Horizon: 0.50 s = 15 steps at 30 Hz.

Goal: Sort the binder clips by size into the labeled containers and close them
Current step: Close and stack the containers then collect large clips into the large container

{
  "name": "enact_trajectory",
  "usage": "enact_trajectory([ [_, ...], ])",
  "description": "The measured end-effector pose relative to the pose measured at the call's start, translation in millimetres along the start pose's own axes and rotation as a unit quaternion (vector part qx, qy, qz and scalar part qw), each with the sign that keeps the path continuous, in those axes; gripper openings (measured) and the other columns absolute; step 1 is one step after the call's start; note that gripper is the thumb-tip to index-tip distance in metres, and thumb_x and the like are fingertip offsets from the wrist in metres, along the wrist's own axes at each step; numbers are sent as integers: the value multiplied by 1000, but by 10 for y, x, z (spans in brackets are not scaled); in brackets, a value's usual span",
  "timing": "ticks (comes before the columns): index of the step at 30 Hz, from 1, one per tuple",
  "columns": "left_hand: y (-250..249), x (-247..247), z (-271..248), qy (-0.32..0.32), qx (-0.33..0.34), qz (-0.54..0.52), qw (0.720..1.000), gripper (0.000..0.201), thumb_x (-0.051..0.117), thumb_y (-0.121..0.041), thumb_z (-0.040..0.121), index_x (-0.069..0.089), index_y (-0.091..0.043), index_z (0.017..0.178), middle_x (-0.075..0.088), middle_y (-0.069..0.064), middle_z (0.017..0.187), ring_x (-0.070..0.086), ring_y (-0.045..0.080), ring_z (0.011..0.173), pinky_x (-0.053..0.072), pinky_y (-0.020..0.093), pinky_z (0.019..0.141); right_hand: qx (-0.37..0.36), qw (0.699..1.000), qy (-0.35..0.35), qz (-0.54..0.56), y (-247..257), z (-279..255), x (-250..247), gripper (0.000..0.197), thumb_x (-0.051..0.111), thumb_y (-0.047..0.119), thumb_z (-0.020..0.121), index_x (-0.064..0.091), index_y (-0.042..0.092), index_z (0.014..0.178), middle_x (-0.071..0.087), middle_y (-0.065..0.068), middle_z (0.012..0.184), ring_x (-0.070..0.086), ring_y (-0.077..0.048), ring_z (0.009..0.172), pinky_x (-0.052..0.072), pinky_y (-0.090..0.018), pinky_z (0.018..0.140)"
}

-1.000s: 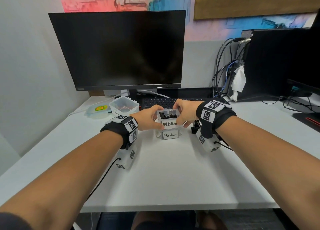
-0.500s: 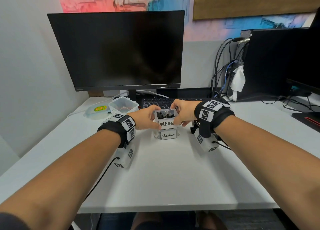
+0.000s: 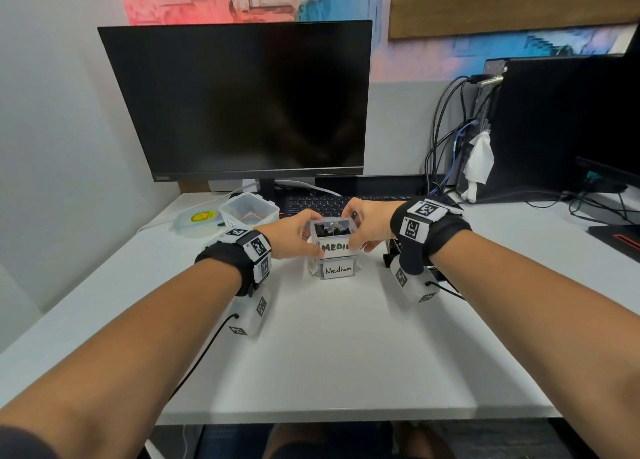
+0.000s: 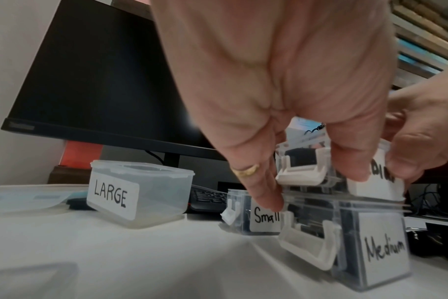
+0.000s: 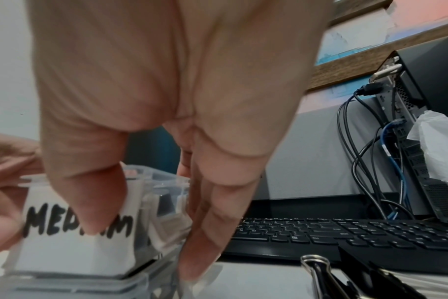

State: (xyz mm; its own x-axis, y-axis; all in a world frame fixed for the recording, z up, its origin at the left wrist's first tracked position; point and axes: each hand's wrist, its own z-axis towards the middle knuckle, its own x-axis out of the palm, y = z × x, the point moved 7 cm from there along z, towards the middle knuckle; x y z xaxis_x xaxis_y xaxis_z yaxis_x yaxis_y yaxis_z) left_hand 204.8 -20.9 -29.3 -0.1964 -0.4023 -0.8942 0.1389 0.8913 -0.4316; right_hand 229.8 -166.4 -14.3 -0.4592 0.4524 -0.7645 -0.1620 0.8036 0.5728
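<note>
From my seat, at 10 o'clock on the desk I see a loose lid and the open LARGE container, with the Small container just to its right in the left wrist view.

My left forearm runs in from 7 o'clock toward the centre. The left hand grasps the left side of the upper MEDIUM container, thumb on its near face over the label, fingers pointing down along its side latch; a gold ring sits on one of them.

That upper container holds black binder clips and sits directly on top of the closed lower Medium container at the middle of the desk, toward 12 o'clock. It shows no lid from the head view.

My right forearm comes in from 5 o'clock. The right hand grasps the container's right side, thumb pressed on the label, fingers reaching down past its far corner.

At 2 o'clock, more black binder clips lie on the desk beside the keyboard.
</note>
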Motion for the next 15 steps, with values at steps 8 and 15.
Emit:
enact_trajectory([
  [8,68,47,51,22,-13,-37,999,69,71,-34,81,30,-29,136,62,0,120,60,19,108,45,42,101,-2,1000,-4,1,-1,25,31,57,75,11,78,40,20,122,62,-11,113,68,-25,93,58,-39,84],
  [15,33,36,29,17,1,-29,999,70,68,-37,85,27,-30,141,57,-6,120,56,15,109,43,33,99,8,1000,1,17,-32,33,14,58,74,7,78,42,21,124,61,-12,112,70,-28,95,58,-40,85],
])
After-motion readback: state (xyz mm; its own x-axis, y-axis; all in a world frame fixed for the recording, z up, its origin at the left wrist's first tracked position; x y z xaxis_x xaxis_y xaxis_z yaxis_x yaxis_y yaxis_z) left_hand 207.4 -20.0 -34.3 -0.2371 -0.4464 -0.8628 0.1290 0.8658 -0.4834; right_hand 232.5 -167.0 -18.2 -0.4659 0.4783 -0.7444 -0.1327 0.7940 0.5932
